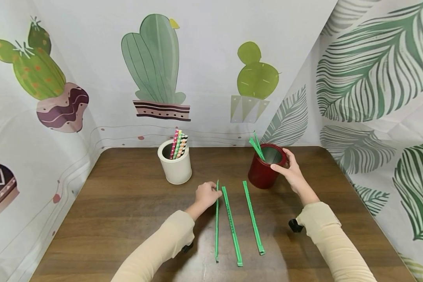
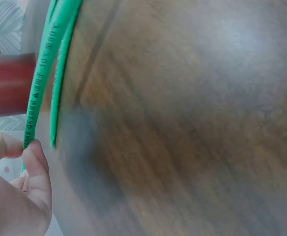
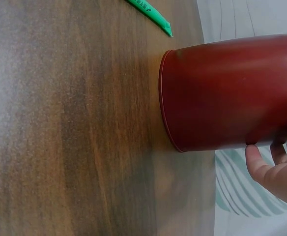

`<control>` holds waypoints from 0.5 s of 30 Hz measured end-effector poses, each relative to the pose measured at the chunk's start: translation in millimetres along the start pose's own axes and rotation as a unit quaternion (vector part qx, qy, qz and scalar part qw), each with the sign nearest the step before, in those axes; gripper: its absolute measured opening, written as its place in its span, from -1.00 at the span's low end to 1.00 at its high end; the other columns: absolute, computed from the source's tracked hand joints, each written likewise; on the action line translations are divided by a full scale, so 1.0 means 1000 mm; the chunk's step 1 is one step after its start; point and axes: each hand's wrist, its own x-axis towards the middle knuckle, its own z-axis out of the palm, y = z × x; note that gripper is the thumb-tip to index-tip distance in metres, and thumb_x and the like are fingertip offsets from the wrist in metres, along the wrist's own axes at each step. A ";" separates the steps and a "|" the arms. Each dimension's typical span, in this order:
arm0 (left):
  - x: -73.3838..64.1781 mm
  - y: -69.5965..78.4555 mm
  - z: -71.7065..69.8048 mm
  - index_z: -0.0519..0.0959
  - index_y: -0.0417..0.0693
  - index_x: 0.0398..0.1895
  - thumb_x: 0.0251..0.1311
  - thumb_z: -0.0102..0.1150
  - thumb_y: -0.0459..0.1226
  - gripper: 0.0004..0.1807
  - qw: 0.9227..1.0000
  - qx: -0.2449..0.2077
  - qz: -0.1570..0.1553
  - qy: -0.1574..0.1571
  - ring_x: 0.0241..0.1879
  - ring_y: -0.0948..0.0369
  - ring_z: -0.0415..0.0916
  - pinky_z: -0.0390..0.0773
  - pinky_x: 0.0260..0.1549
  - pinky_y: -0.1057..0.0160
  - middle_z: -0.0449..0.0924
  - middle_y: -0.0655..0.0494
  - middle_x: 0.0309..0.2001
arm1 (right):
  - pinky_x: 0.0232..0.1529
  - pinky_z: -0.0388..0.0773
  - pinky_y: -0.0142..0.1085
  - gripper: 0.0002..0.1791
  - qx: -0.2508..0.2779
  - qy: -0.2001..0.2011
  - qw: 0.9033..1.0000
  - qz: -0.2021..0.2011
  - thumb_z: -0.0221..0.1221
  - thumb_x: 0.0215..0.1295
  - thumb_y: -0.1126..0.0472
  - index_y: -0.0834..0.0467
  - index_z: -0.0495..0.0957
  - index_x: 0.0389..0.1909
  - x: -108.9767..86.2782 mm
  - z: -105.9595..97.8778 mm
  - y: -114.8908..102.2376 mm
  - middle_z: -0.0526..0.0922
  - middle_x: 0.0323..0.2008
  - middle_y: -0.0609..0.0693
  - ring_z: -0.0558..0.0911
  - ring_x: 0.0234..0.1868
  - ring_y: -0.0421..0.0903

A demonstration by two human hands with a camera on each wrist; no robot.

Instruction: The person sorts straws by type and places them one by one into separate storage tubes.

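My left hand (image 1: 207,194) pinches a green wrapped straw (image 1: 217,231) close to its far end, between thumb and fingers. In the left wrist view, printed letters show on the wrapped straw (image 2: 39,78) above the fingertips. Two more wrapped straws, a middle one (image 1: 232,227) and a right one (image 1: 253,219), lie lengthwise on the table to its right. My right hand (image 1: 292,174) grips the dark red cylindrical holder (image 1: 261,172) by its right side near the rim. Green wrapped straws (image 1: 256,148) lean inside that holder. The right wrist view shows the holder's smooth side (image 3: 227,93).
A white cylindrical holder (image 1: 178,170) stands at the back left of the brown wooden table (image 1: 127,196), with several patterned paper straws (image 1: 178,145) in it. Behind the table hangs a pale cloth (image 1: 211,58) printed with cacti and leaves.
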 end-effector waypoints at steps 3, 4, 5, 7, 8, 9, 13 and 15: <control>0.002 0.001 -0.002 0.57 -0.14 -0.33 -0.07 0.15 -0.21 -0.77 1.000 -0.013 -0.004 -0.007 -0.57 0.27 0.45 0.44 -0.49 0.28 0.58 0.15 -0.55 | -0.05 0.22 -0.53 -0.15 -0.002 -0.002 1.000 0.004 0.09 0.15 0.30 0.18 -0.24 0.34 0.001 -0.001 0.001 -0.07 0.32 0.20 0.03 0.29 0.09; 0.002 0.002 -0.003 0.57 -0.14 -0.32 -0.06 0.15 -0.21 -0.77 1.000 -0.018 -0.005 -0.009 -0.55 0.26 0.46 0.44 -0.49 0.28 0.58 0.14 -0.53 | 0.01 0.21 -0.45 -0.14 -0.001 -0.003 1.000 0.006 0.09 0.15 0.30 0.18 -0.25 0.34 0.002 -0.001 0.002 -0.08 0.32 0.20 0.02 0.30 0.09; 0.002 0.003 -0.003 0.56 -0.14 -0.31 -0.06 0.15 -0.22 -0.77 1.000 -0.026 -0.006 -0.013 -0.52 0.25 0.47 0.45 -0.48 0.28 0.59 0.13 -0.50 | 0.07 0.20 -0.36 -0.14 0.000 -0.004 1.000 0.007 0.09 0.14 0.30 0.18 -0.25 0.34 0.003 -0.002 0.004 -0.09 0.33 0.19 0.01 0.30 0.10; 0.003 0.004 -0.005 0.56 -0.13 -0.31 -0.05 0.14 -0.22 -0.77 0.999 -0.040 -0.010 -0.017 -0.48 0.24 0.50 0.45 -0.46 0.29 0.61 0.12 -0.46 | 0.16 0.15 -0.18 -0.12 0.006 -0.005 1.000 0.008 0.10 0.14 0.30 0.16 -0.26 0.34 0.006 -0.003 0.008 -0.10 0.33 0.18 -0.01 0.32 0.10; 0.004 0.005 -0.006 0.56 -0.13 -0.31 -0.05 0.14 -0.22 -0.78 0.999 -0.049 -0.008 -0.017 -0.45 0.23 0.50 0.46 -0.45 0.29 0.61 0.11 -0.44 | 0.19 0.12 -0.10 -0.12 0.008 -0.006 1.000 0.008 0.10 0.13 0.30 0.15 -0.26 0.35 0.008 -0.004 0.011 -0.10 0.34 0.18 -0.02 0.32 0.09; 0.004 0.007 -0.007 0.55 -0.13 -0.31 -0.05 0.14 -0.22 -0.78 0.998 -0.060 -0.009 -0.018 -0.45 0.23 0.51 0.46 -0.44 0.29 0.62 0.11 -0.42 | 0.21 0.08 -0.04 -0.11 0.011 -0.007 1.000 0.007 0.11 0.13 0.30 0.14 -0.26 0.35 0.009 -0.005 0.013 -0.11 0.34 0.17 -0.02 0.32 0.10; 0.008 0.014 -0.013 0.53 -0.16 -0.30 -0.05 0.12 -0.27 -0.79 0.993 -0.116 -0.010 -0.030 -0.53 0.26 0.51 0.47 -0.47 0.32 0.61 0.07 -0.40 | 0.25 0.03 0.00 -0.10 0.011 -0.005 1.000 0.003 0.13 0.12 0.28 0.10 -0.25 0.35 0.014 -0.008 0.021 -0.10 0.34 0.14 -0.03 0.33 0.07; 0.010 0.018 -0.016 0.51 -0.17 -0.27 -0.04 0.09 -0.31 -0.78 0.988 -0.150 -0.015 -0.041 -0.59 0.27 0.50 0.48 -0.52 0.34 0.60 0.05 -0.40 | 0.24 0.05 -0.02 -0.10 0.005 -0.004 1.000 0.001 0.14 0.13 0.25 0.08 -0.24 0.35 0.015 -0.008 0.023 -0.08 0.34 0.13 -0.02 0.33 0.06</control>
